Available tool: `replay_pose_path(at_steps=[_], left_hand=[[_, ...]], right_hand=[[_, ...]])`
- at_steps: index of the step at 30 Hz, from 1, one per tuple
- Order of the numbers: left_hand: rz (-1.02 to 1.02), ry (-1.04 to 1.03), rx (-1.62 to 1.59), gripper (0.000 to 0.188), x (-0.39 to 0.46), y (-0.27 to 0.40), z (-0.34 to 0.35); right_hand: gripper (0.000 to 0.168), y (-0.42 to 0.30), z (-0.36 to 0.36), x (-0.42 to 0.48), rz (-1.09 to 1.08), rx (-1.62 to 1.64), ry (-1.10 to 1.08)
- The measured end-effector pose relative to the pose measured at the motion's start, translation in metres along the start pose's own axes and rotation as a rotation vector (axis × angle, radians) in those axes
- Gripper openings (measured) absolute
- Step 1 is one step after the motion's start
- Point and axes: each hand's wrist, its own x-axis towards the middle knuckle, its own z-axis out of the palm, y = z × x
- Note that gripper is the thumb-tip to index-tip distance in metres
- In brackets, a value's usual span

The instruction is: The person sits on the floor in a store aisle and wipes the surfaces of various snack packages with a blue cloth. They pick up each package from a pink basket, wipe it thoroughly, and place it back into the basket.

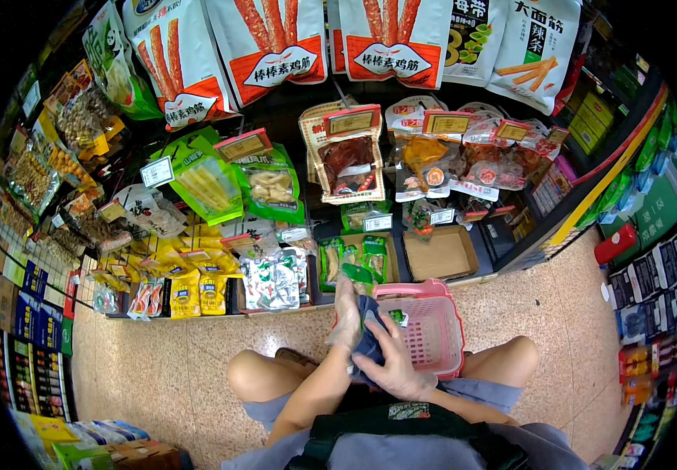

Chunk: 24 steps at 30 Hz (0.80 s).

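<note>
Both of my hands wear thin clear gloves and meet in front of my body. My left hand [346, 320] has a small green snack packet [357, 275] at its fingertips. With my right hand [394, 361] I press a dark blue cloth [369, 338] against the left hand and the packet's lower part. Just right of the hands a pink plastic basket [441, 341] stands on the floor between my knees, with a small green packet [399, 317] inside. Ahead, an open cardboard box [394, 252] on the bottom shelf holds several green packets [375, 258].
A nearly bare cardboard tray [441, 254] sits right of the box. Yellow packets [185, 294] and silver packets [271, 279] line the shelf's left. Larger snack bags [347, 153] hang above on hooks. Cartons [138, 455] stand at lower left; a shelf frame [550, 235] rises right.
</note>
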Motion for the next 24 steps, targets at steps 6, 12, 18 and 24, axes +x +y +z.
replay_pose_path(at_steps=[6, 12, 18, 24], left_hand=[[0.017, 0.281, -0.016, 0.049, 0.001, -0.012, 0.007], [-0.054, 0.057, -0.048, 0.064, -0.015, -0.015, 0.004], [-0.195, 0.096, 0.05, 0.044, -0.04, -0.007, 0.022], [0.127, 0.091, -0.014, 0.037, -0.031, 0.005, 0.025]], right_hand=[[0.04, 0.024, -0.013, 0.003, -0.016, 0.091, 0.055], [0.025, 0.044, -0.027, 0.021, 0.567, 0.951, 0.535], [0.023, 0.047, -0.027, 0.019, 0.757, 1.129, 0.462], [0.03, 0.059, -0.041, 0.012, 0.822, 1.097, 0.318]])
